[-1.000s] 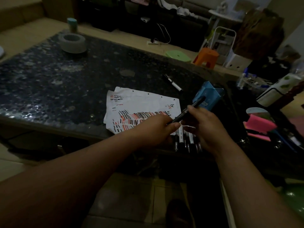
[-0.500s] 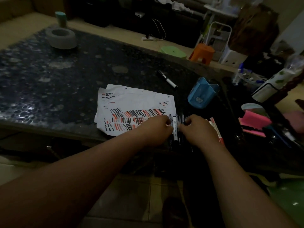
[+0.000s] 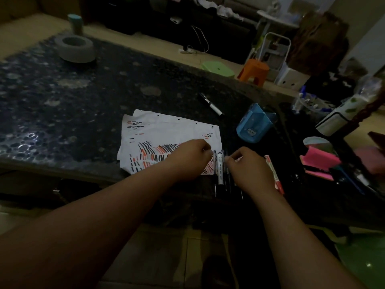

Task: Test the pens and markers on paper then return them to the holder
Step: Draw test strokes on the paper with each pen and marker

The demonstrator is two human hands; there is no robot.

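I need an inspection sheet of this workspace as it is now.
Surface: dark pebble-patterned tabletop, dimly lit.
Job's things: white paper sheet with red and black strokes; row of black-and-white markers beside it; red marker rightmost; lone black marker beyond the paper; blue plastic holder apart.
Clutter: grey ring-shaped roll; pink sticky notes.
Hands: left hand and right hand at the marker row, fingers curled; grip unclear.
Cables: white cable on floor beyond table.
Surroundings: orange plastic stool.

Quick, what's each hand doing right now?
Left hand: curled at the row of markers, grip cannot be told.
Right hand: curled beside them, cannot be told either.
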